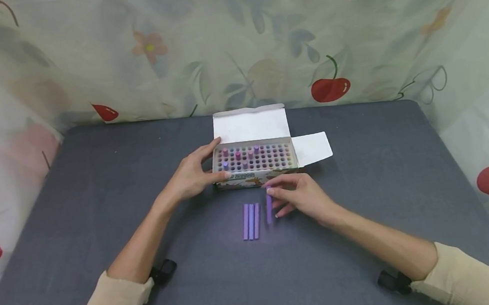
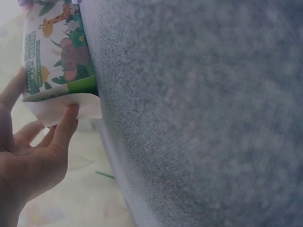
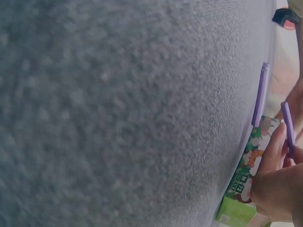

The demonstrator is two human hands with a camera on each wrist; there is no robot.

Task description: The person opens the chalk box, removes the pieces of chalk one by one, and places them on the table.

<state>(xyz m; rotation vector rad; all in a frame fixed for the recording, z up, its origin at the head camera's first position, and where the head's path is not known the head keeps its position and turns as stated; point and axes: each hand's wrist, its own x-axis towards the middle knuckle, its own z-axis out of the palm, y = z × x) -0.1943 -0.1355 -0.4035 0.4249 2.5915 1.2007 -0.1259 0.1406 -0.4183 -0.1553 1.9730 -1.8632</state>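
Note:
My left hand grips the left end of an open cardboard box, thumb at the front corner and fingers toward the back. The box holds a perforated insert with several pink and purple chalk sticks standing in its holes. In front of the box, my right hand pinches a purple chalk stick between thumb and fingers. That stick also shows in the right wrist view. Three purple chalk sticks lie side by side on the table, left of the right hand.
A white lid stands up behind the box, and a side flap juts out to the right. The dark grey table meets a patterned curtain at the back. Black straps sit near both sleeves.

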